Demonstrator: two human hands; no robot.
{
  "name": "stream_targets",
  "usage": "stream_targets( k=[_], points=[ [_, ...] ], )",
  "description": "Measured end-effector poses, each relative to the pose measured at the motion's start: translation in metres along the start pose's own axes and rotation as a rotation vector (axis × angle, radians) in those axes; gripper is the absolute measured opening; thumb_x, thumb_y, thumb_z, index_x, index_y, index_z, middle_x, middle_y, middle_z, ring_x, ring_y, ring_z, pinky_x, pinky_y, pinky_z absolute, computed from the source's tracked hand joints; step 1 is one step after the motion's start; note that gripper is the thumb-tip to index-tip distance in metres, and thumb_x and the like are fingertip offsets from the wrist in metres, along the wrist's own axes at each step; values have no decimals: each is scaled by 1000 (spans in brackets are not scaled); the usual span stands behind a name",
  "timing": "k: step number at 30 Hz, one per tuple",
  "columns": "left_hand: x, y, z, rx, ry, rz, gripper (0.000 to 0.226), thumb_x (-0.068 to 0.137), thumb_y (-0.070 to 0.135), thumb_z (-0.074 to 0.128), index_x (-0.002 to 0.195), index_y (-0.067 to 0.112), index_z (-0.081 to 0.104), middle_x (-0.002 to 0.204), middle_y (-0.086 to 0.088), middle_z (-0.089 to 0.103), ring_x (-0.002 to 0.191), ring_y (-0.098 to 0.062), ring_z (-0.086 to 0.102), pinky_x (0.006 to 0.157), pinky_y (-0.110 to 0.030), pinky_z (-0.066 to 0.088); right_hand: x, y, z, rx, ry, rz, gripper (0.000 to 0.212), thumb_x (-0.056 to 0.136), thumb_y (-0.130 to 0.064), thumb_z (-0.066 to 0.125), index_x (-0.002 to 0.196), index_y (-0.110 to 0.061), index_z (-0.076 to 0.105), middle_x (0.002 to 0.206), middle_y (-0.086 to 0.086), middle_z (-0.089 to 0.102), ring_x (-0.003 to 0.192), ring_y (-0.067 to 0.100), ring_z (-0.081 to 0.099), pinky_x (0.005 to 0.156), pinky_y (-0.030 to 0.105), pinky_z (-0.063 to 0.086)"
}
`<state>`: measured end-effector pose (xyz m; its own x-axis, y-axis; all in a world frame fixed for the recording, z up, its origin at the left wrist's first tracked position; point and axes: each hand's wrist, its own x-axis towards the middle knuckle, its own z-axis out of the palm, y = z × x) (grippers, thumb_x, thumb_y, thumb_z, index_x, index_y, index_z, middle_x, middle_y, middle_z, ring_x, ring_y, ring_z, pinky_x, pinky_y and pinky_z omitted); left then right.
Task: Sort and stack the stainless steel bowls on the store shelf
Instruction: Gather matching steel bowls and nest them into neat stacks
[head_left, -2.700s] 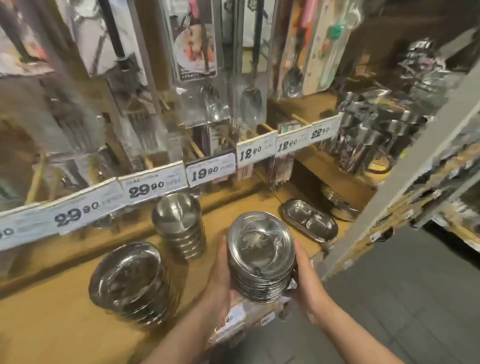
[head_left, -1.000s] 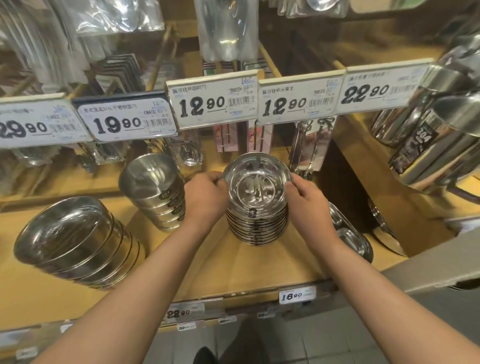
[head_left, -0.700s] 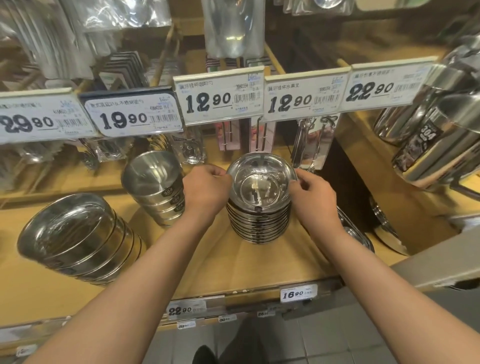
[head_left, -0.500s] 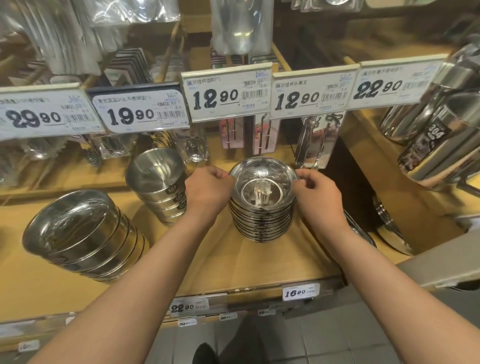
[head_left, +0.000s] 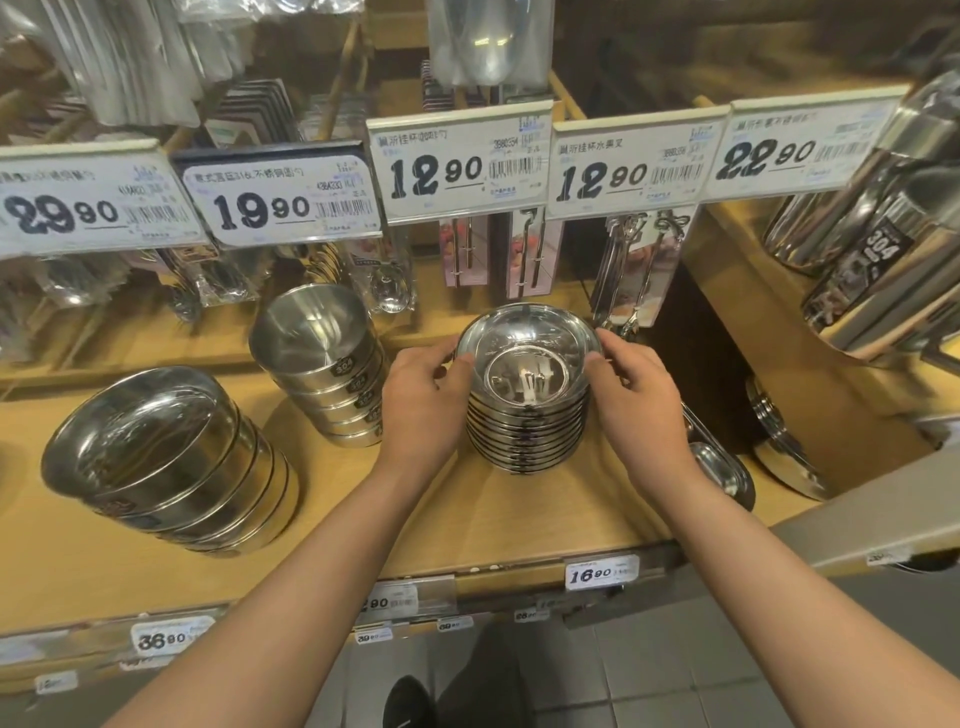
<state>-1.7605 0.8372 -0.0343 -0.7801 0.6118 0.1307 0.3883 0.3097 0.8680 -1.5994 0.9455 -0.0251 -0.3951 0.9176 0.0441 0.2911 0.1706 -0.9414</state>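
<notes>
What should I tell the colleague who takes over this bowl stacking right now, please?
Left hand and right hand each grip the rim of the shallow bowl stack, which stands upright on the wooden shelf. The deep bowl stack stands upright to its left. The large bowl stack further left leans over. Done: shallow stack placed. Left: release it, straighten the large stack.

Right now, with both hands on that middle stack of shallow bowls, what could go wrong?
The shallow bowl stack is tall and held only at its top rim by the left hand and right hand; a sideways nudge could shear it. The large bowl stack already leans, so a bump might topple it.
</notes>
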Motion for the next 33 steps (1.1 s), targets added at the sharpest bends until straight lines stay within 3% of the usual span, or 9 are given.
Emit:
stream_targets(
  k=[5,10,15,19,23,26,28,31,33],
  points=[
    [-1,4,0,-5,26,13,29,97,26,63,124,20,71,92,27,49,100,-14,59,89,-27,43,4,-4,0,4,-12,-1,42,102,-23,55,143,-20,56,122,-6,58,106,-1,55,92,9,42],
    [-2,5,0,-16,2,-12,27,96,25,63,121,22,71,91,24,54,94,-13,61,94,-35,50,8,0,-1,17,-45,43,40,102,-28,54,141,-28,57,122,-9,56,93,-14,53,78,4,37],
    [-3,7,0,-45,1,-39,26,96,26,62,119,23,73,103,5,71,91,-11,65,96,-41,52,9,4,1,34,-21,57,43,101,-29,55,144,-23,56,118,-12,58,92,-15,53,77,4,36],
    [1,6,-2,-65,-11,-55,28,95,25,61,121,23,73,91,18,68,81,3,62,93,-35,53,8,7,3,42,-13,58,45,102,-27,55,145,-20,53,109,-19,54,81,-31,50,65,-6,39],
    [4,8,-4,-69,-42,-13,24,93,25,58,105,44,66,76,21,70,76,2,62,85,-32,51,2,8,5,29,-17,45,44,102,-27,53,146,-21,53,120,-7,57,80,-29,51,65,-1,42],
    [6,7,-4,-62,-71,10,26,93,24,56,105,43,69,92,2,75,86,-13,66,88,-39,56,-2,5,5,18,-8,39,45,101,-29,53,146,-25,53,122,-7,57,93,-6,59,77,10,45],
    [8,4,-4,-64,-76,-1,26,94,24,57,110,36,74,101,2,74,92,-15,66,93,-41,54,-3,3,5,23,-10,48,46,101,-29,53,147,-26,52,121,-8,56,97,6,61,84,20,49],
    [7,-1,-4,-107,-80,-57,32,97,28,58,127,25,69,120,2,68,104,-12,64,103,-42,50,-3,7,3,44,-21,43,46,101,-33,53,147,-28,51,124,-10,55,95,-6,59,84,17,47],
    [2,-7,-4,-173,-80,-103,33,100,31,54,129,24,68,125,3,68,113,-14,63,106,-46,48,-4,13,2,56,-29,52,47,101,-39,51,147,-30,49,134,-11,54,103,-14,53,93,20,44]
  ],
)
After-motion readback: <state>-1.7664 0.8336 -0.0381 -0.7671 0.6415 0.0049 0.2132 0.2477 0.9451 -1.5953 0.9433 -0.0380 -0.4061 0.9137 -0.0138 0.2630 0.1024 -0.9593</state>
